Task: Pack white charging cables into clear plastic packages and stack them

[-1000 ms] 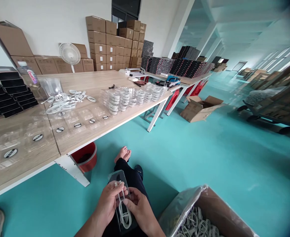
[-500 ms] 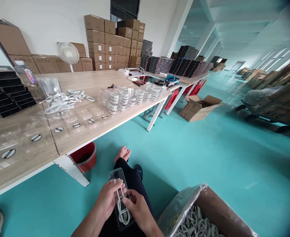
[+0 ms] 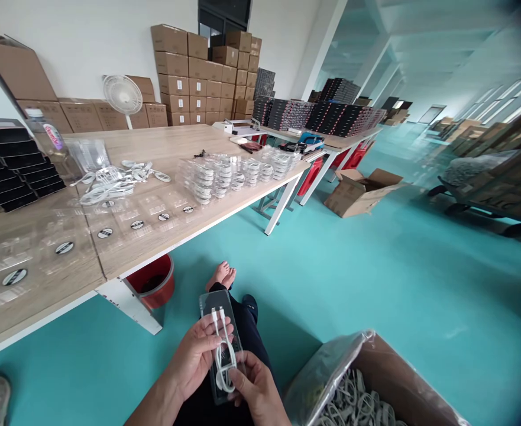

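A white charging cable (image 3: 220, 337), coiled and tied, lies between my hands over my lap, its two plugs pointing away from me. My left hand (image 3: 198, 345) grips its upper part, thumb over the strands and fingers behind. Around the lower coil, my right hand (image 3: 256, 378) pinches from the right side. Beneath the cable is a long clear plastic tray (image 3: 207, 300) resting on my dark trousers; my hands cover much of it. To the right of my knees stands an open carton (image 3: 402, 378) lined with plastic film, with many similar cables (image 3: 353, 402) in it.
On the wooden table (image 3: 171, 139) sit clear packs of coiled cables (image 3: 225, 177), a loose cable heap (image 3: 113, 180), clear trays with round labels (image 3: 137, 225), black boxes (image 3: 16, 163) and a bottle (image 3: 49, 136). A red bucket (image 3: 160, 287) stands below. An open box (image 3: 360, 192) lies on the floor.
My left thumb has moved down from the plugs, and both plugs now show plainly above my fingers. The cable and tray have shifted slightly to the right.
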Available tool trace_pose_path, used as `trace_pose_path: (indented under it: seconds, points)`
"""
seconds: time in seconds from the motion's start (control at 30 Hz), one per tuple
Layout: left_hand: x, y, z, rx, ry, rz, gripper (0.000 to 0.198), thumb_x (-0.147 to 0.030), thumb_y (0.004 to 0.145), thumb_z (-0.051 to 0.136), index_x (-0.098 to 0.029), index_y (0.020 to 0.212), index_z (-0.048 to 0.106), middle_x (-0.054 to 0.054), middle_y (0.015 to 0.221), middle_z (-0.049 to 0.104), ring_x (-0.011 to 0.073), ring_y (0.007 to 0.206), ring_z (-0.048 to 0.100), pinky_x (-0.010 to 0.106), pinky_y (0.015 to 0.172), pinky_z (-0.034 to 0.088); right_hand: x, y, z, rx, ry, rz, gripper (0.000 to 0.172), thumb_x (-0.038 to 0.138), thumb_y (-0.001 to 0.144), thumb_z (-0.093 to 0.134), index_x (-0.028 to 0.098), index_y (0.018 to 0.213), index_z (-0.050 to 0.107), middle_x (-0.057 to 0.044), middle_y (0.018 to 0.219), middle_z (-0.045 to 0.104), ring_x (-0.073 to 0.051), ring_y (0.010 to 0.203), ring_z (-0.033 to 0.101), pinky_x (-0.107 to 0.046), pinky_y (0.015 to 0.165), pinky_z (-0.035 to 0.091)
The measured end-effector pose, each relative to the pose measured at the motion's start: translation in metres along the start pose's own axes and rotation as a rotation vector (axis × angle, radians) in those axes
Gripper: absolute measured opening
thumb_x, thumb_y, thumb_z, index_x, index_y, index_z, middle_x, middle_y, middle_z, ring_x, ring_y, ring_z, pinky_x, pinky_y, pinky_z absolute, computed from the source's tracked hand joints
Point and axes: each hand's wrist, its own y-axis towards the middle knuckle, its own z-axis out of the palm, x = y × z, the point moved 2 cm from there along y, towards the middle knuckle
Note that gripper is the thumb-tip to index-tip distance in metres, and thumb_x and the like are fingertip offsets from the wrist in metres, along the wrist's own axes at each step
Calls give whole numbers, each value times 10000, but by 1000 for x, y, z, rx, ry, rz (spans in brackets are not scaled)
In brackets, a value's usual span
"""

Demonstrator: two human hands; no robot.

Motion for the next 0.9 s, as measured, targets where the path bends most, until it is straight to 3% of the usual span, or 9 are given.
trace_pose_path:
  seconds: [0.27, 0.43, 0.6, 0.7, 0.8, 0.9]
  points:
    - [-2, -1, 4, -47, -16, 32, 321, -78, 707, 805, -180, 1007, 756, 121, 1162, 770, 315, 1203, 665, 440, 1069, 511, 7, -3, 11, -61, -3, 5, 544, 647, 639, 822, 182, 825, 610, 48, 580, 620, -78, 464, 546, -206, 460, 369]
    - [-2, -9, 12, 37, 2, 116, 587, -147, 704, 839, -245, 1260, 682, 124, 1314, 709, 321, 1316, 581, 398, 1089, 474, 5, 2, 20, -106, 121, -19, 554, 620, 623, 851, 173, 867, 634, 43, 592, 628, -76, 461, 541, -205, 453, 368]
    - [-13, -19, 26, 9, 9, 177, 759, -194, 658, 884, -322, 1356, 614, 110, 1358, 688, 346, 1311, 582, 416, 1067, 493, 15, 12, 26, -90, 219, -83, 559, 650, 663, 813, 181, 929, 666, 20, 656, 653, -104, 507, 567, -236, 479, 429]
    - [-24, -19, 32, -22, 7, 212, 758, -186, 644, 890, -328, 1342, 629, 99, 1371, 683, 351, 1330, 566, 417, 1085, 484, 17, 20, 19, -120, 246, -105, 665, 788, 768, 600, 181, 1028, 687, -39, 709, 702, -171, 604, 623, -282, 516, 475]
    - [-34, -14, 34, -15, -17, 247, 762, -168, 627, 898, -346, 1321, 640, 82, 1383, 677, 354, 1363, 537, 416, 1085, 485, 9, 27, 1, -231, 129, -121, 715, 835, 744, 564, 202, 1040, 718, -79, 788, 743, -239, 736, 669, -323, 568, 511]
    - [-46, -6, 35, -3, -7, 316, 764, -149, 637, 885, -356, 1327, 632, 69, 1428, 645, 356, 1404, 492, 414, 1093, 480, 3, 37, -18, -314, -117, -180, 486, 711, 731, 704, 280, 947, 762, -68, 847, 762, -297, 870, 694, -389, 699, 563]
